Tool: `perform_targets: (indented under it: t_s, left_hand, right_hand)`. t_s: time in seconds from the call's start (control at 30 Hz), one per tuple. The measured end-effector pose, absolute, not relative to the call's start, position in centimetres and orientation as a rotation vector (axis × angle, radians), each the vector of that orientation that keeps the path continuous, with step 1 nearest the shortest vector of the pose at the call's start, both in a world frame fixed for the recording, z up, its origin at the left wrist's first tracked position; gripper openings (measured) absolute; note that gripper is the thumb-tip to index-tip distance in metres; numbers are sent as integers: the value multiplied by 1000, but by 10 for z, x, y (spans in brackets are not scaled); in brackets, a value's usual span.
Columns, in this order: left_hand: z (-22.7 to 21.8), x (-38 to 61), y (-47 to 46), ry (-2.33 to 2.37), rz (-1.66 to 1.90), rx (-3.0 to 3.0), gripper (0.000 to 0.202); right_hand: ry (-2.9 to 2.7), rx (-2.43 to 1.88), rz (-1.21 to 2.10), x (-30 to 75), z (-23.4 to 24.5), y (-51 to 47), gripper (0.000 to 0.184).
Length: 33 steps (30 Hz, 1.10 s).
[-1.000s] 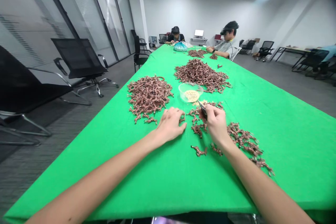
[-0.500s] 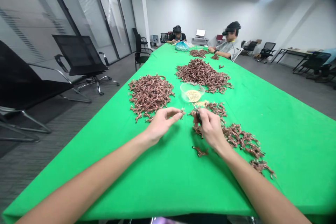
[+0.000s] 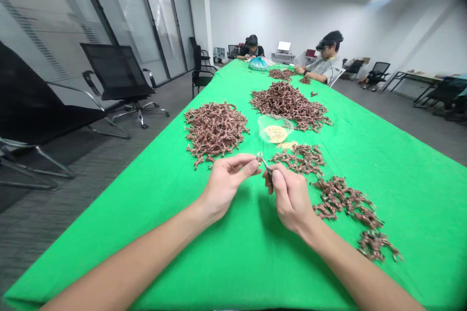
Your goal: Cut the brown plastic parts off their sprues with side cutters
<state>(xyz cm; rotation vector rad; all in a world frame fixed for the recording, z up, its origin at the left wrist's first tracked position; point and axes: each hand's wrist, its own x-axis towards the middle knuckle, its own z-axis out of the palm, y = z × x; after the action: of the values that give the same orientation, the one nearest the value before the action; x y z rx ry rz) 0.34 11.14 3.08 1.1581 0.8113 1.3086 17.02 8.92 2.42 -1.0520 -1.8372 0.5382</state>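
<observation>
My left hand is raised above the green table and pinches a small brown piece between thumb and forefinger. My right hand is closed round thin metal tweezers, whose tip touches that piece. Both hands meet just in front of a clear plastic bowl holding pale grains. A scatter of brown pieces lies right behind my right hand.
Large heaps of brown pieces lie at the left, farther back and trailing to the right. Two people sit at the table's far end beside a blue bag. Black office chairs stand on the left.
My left hand picked a brown piece off the table and lifted it. My right hand rose with the tweezers and came in to meet it. The view shifted slightly.
</observation>
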Motion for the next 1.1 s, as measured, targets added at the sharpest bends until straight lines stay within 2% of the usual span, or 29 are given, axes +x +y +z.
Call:
perform_targets:
  t_s: [0.43, 0.63, 0.77, 1.1]
  left_hand:
    - [37, 3, 105, 796, 1372, 1117, 20]
    - [41, 1, 105, 763, 1406, 1273, 16]
    - [45, 1, 103, 752, 1414, 1341, 20]
    - [45, 3, 99, 772, 1357, 1203, 20]
  right_hand:
    - [-1808, -1022, 655, 162, 26, 83, 39]
    - [-1807, -1038, 629, 163, 26, 82, 42]
    - [-1818, -1042, 568, 164, 27, 82, 42]
    - [-1849, -994, 413, 164, 23, 85, 36]
